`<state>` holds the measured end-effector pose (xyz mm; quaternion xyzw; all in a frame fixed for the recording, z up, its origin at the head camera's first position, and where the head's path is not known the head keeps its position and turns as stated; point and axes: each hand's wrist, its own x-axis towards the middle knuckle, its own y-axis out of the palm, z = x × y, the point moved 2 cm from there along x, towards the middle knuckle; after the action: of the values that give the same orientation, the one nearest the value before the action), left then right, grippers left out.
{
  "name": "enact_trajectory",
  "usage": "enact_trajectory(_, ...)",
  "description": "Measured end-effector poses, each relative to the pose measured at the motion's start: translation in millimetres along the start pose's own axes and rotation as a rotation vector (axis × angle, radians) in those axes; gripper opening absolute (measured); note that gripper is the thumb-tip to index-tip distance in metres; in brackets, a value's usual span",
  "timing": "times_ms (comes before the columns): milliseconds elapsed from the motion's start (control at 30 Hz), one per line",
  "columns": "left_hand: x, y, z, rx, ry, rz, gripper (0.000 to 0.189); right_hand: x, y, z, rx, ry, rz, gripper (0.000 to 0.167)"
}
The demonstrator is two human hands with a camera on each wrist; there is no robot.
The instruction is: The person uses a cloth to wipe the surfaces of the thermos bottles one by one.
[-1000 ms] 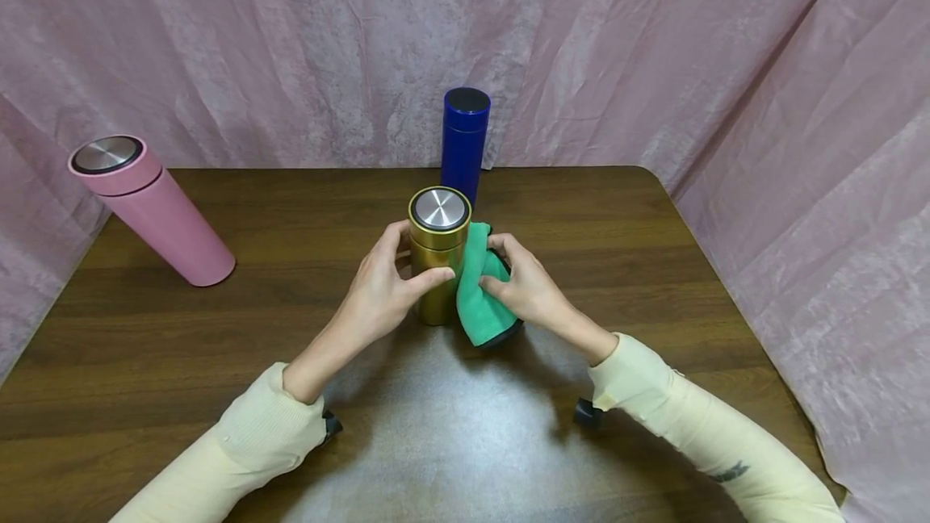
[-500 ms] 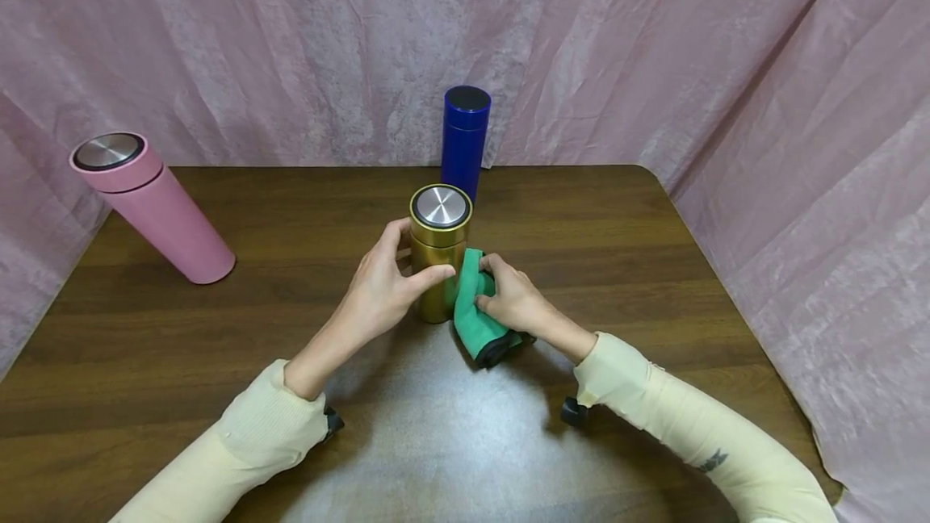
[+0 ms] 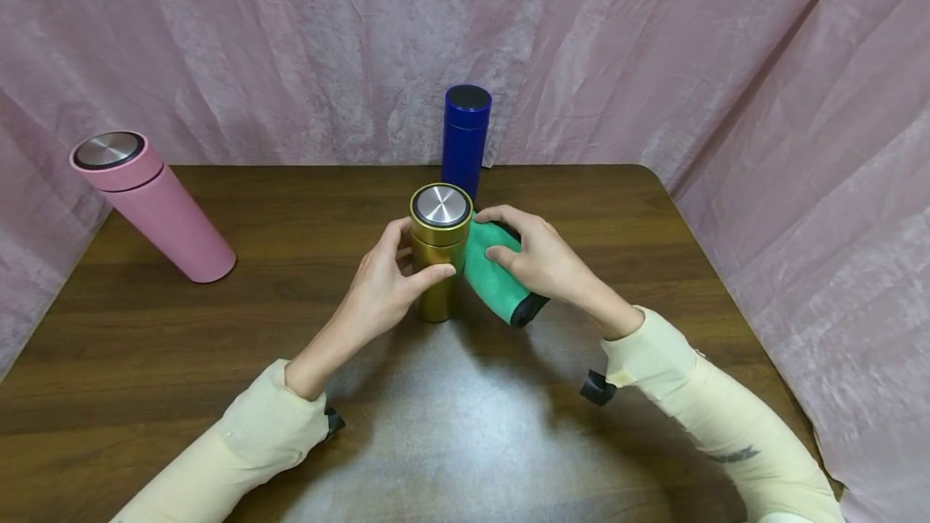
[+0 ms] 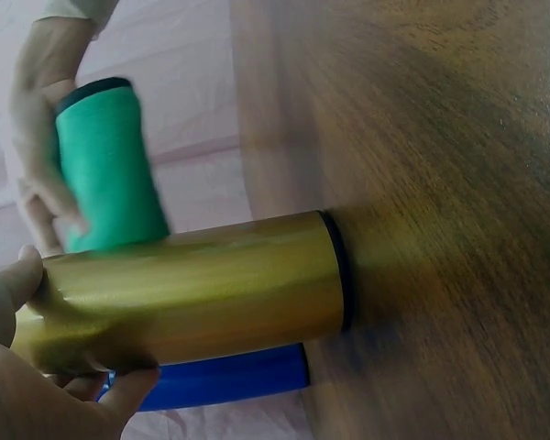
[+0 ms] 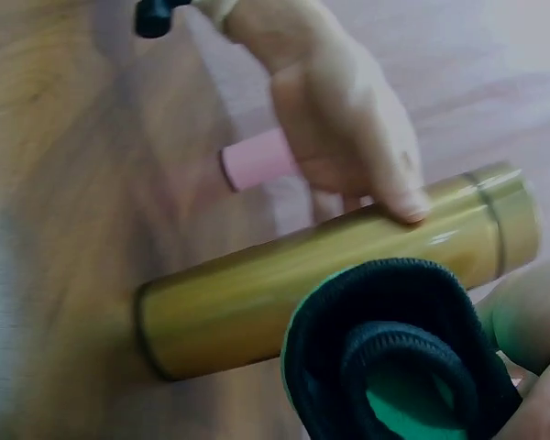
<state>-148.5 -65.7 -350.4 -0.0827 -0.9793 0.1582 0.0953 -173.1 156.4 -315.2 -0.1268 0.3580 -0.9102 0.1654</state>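
Note:
A gold thermos flask (image 3: pixel 436 297) with a silver-topped lid stands upright near the middle of the table. My left hand (image 3: pixel 381 285) grips its upper body from the left, thumb across the front and fingers behind. On the flask's right side, my right hand (image 3: pixel 545 255) holds a green cloth (image 3: pixel 497 281) with a black edge, fingers on top and thumb on the near face. The cloth (image 5: pixel 302 321) is bent into a loose roll in the right wrist view. In the left wrist view, the cloth (image 4: pixel 115 174) meets the side of the gold flask (image 4: pixel 211 284).
Directly behind the gold flask stands a blue flask (image 3: pixel 465 140), its lower part hidden. A pink flask (image 3: pixel 160 208) is at the left of the wooden table (image 3: pixel 654 265). Pink curtains (image 3: pixel 327 47) hang behind the table and along its right side.
My right hand has drawn the cloth down along the gold flask's side, then brought it back up towards the lid. The left hand and the flasks stay put.

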Motion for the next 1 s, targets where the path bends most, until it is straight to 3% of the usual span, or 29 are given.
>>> enact_trajectory(333,1.3,0.8,2.3,0.01,0.011,0.003,0.073,-7.6,-26,28,0.067,-0.145,-0.193,0.044)
enact_trajectory(600,0.7,-0.7,1.0,0.009,0.013,-0.004,0.073,-8.5,-19,26,0.118,-0.312,-0.354,0.043)
enact_trajectory(1000,0.1,-0.6,2.1,0.01,0.019,-0.009,0.075,-4.4,13,-7,0.145,-0.289,-0.304,0.042)
